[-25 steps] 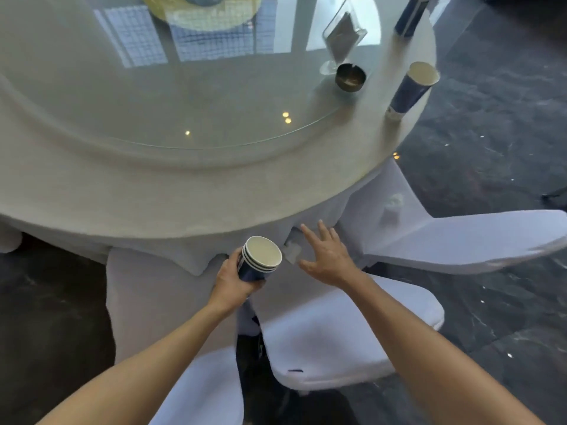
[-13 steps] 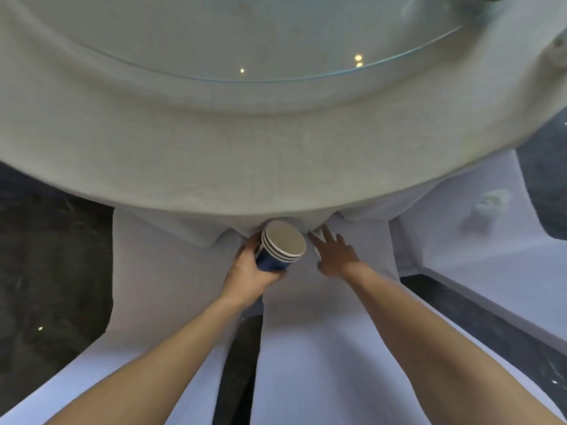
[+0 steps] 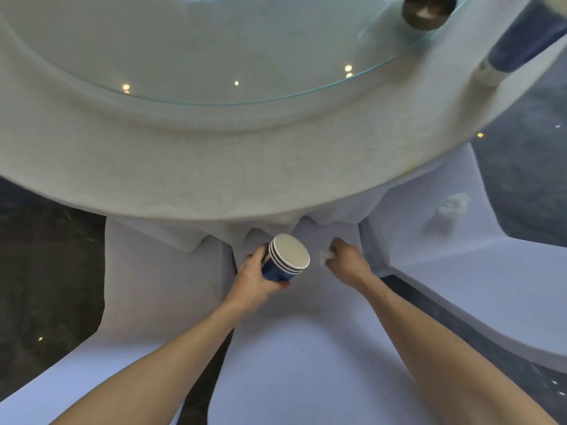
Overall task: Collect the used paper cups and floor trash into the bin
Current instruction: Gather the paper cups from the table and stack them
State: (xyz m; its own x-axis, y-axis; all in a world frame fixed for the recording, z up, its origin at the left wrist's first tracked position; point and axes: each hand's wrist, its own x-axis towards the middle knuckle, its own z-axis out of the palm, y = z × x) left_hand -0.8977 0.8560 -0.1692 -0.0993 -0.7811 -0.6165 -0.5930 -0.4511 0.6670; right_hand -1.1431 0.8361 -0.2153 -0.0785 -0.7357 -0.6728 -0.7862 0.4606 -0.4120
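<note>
My left hand grips a nested stack of blue paper cups with white rims, tilted so the open mouth faces up and right. Just right of the stack, my right hand is closed on a small crumpled white tissue over the seat of a white-covered chair. Another crumpled white tissue lies on the neighbouring chair seat at right. A further blue paper cup stands on the table edge at the top right, partly cut off.
A round table with a pale cloth and a glass turntable fills the upper half. A dark ashtray sits on the glass. White-covered chairs stand left, centre and right. Dark stone floor shows between them.
My head has dropped closer to the chairs. My right hand went from open, reaching fingers to closed on the small white tissue. My left hand kept the cup stack.
</note>
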